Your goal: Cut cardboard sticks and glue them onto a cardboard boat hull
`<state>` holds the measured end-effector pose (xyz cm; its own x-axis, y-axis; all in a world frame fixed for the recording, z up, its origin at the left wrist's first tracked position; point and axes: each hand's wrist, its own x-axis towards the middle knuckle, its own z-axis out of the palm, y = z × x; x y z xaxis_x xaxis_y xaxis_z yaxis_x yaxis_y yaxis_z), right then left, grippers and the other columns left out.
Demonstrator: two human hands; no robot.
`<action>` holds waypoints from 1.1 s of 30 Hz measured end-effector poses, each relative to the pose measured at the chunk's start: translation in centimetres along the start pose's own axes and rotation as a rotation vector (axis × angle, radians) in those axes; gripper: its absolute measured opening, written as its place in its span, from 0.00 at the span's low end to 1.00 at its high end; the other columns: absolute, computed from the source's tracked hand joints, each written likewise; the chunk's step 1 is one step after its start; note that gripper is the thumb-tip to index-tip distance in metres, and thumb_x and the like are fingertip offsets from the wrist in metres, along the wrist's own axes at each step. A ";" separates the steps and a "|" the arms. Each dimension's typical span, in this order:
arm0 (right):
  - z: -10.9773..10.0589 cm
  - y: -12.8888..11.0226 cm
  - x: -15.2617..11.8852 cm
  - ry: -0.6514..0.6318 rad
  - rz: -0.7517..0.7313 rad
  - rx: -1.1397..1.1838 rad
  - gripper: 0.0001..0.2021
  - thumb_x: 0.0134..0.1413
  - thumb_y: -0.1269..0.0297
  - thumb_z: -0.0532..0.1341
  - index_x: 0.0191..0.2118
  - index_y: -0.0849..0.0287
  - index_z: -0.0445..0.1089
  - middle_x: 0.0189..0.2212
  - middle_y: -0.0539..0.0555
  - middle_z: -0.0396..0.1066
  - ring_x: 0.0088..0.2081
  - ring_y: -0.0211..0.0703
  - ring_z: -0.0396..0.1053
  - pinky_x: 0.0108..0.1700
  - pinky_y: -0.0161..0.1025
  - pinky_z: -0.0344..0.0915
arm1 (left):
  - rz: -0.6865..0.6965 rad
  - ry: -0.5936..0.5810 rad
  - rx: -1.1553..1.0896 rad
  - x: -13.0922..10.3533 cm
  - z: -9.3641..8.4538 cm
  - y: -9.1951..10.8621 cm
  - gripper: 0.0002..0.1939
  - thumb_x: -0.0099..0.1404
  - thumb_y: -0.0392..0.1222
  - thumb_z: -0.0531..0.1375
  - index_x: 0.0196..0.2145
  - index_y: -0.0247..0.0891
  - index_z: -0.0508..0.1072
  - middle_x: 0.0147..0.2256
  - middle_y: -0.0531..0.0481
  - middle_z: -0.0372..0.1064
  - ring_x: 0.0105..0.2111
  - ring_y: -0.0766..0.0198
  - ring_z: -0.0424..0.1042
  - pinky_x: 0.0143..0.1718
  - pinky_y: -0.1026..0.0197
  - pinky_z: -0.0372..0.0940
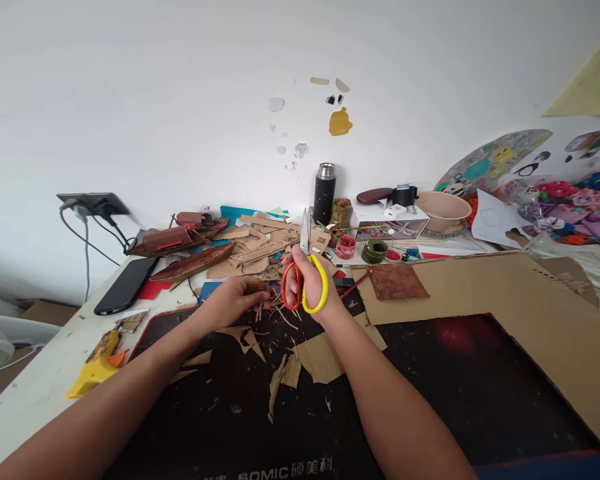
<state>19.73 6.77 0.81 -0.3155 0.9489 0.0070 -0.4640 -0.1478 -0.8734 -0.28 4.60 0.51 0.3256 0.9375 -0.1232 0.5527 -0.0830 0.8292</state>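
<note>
Glue gun: yellow (97, 365), lying on the white table (25, 393) at the left.
Phone: black (127, 287), to the right of the glue gun and farther back.
Boat: brown, long and narrow (195, 263), between the phone and the scraps.
Left hand: (237, 297) over the black mat (220, 413), fingertips together beside thin strips (283, 312); it may be pinching one, but the view is too small to tell.
Scraps: cardboard, in a loose heap (260, 248) behind the hands; more pieces lie on the mat.
Scissors: blades upward (305, 235), one handle loop red, the other yellow, between the left hand and the right wrist.
Right hand: (323, 297) clamped on the scissors, thumb over the handles.
Flask: black (325, 195), upright near the wall (205, 100).
Jars: red (345, 248) and green (375, 251), to the right of the flask.
Square: brown (400, 282), flat on the cardboard sheet (480, 290).
Bowl: pale (444, 208), behind the sheet.
</note>
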 end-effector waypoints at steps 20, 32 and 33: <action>-0.7 -0.8 0.2 0.031 -0.003 0.024 0.34 0.48 0.25 0.69 0.35 0.55 0.70 0.12 0.40 0.60 0.11 0.37 0.61 0.14 0.33 0.58 | 0.176 0.082 0.431 0.8 0.1 0.0 0.25 0.70 0.62 0.63 0.54 0.42 0.82 0.52 0.40 0.82 0.51 0.45 0.78 0.56 0.46 0.71; -0.7 -0.5 0.2 0.015 0.003 -0.007 0.33 0.51 0.25 0.68 0.35 0.55 0.70 0.12 0.41 0.60 0.11 0.38 0.61 0.15 0.35 0.59 | 0.340 -0.031 0.587 0.9 3.6 0.2 0.10 0.72 0.37 0.63 0.49 0.41 0.81 0.48 0.41 0.81 0.52 0.46 0.78 0.56 0.49 0.70; -0.7 -0.5 0.2 0.013 0.005 -0.008 0.33 0.51 0.25 0.68 0.35 0.55 0.69 0.12 0.40 0.60 0.10 0.38 0.61 0.15 0.35 0.58 | 0.337 -0.034 0.547 0.9 3.5 0.3 0.10 0.73 0.37 0.61 0.47 0.41 0.81 0.47 0.41 0.82 0.51 0.48 0.78 0.55 0.50 0.70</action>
<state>20.47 7.21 0.92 -0.3073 0.9516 -0.0039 -0.4557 -0.1508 -0.8773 2.88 4.23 -1.29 0.5692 0.8191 0.0711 0.7240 -0.5404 0.4287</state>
